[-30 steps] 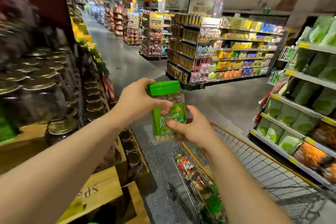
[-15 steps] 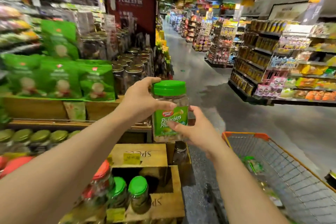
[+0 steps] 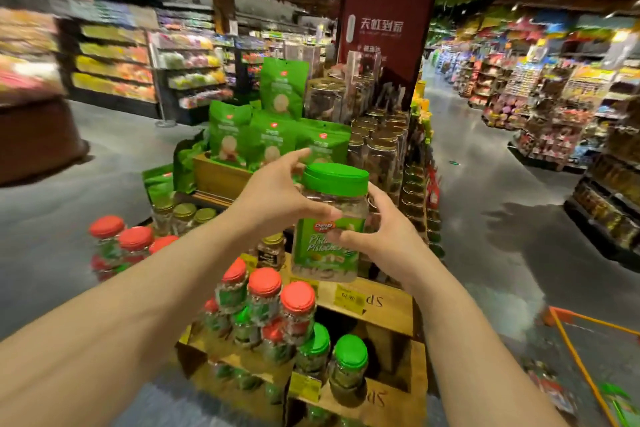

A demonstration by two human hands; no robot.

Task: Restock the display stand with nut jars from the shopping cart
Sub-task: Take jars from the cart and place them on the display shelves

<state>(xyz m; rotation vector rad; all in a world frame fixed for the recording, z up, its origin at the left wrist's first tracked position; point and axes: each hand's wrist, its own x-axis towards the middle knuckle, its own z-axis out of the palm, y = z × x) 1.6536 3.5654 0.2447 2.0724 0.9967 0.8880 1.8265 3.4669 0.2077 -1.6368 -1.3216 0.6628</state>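
Jar (image 3: 329, 222) of pistachios with green lid is held above the wooden display stand (image 3: 377, 305), my left hand (image 3: 277, 194) and right hand (image 3: 384, 236) curling fingers around its sides, I think to steady it for placing.

green-lidded jar (image 3: 329, 218), red-capped jars (image 3: 266, 291)

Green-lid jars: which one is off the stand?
The pistachio jar, held up between the left hand and right hand. The other green-lid jars sit in the crate below.
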